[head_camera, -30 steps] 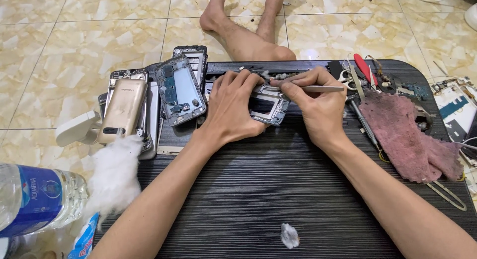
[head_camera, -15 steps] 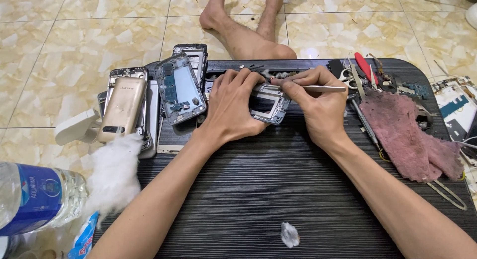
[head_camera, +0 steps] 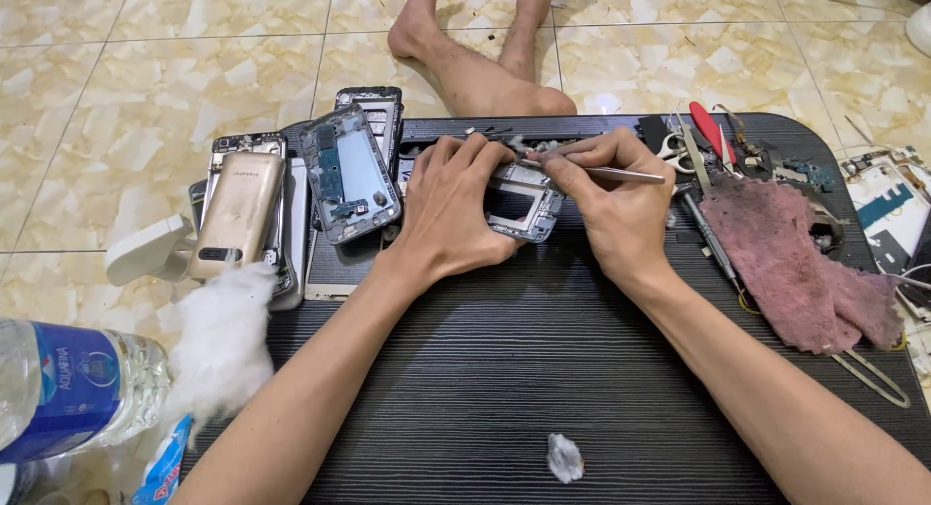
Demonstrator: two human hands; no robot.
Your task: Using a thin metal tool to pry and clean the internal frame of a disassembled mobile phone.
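Hands [head_camera: 543, 200] around phone frame [head_camera: 524, 203]

hands [head_camera: 456, 209]: 2 | cotton tufts [head_camera: 221, 340]: 2 | bottle [head_camera: 68, 389]: 1 | pink cloth [head_camera: 790, 263]: 1

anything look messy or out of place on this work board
Some. A stray tuft of cotton lies alone near the black board's front edge, far from the big cotton wad hanging off its left side. Gutted phone shells sit heaped askew. The left hand steadies a phone frame; the right hand holds a metal tool.
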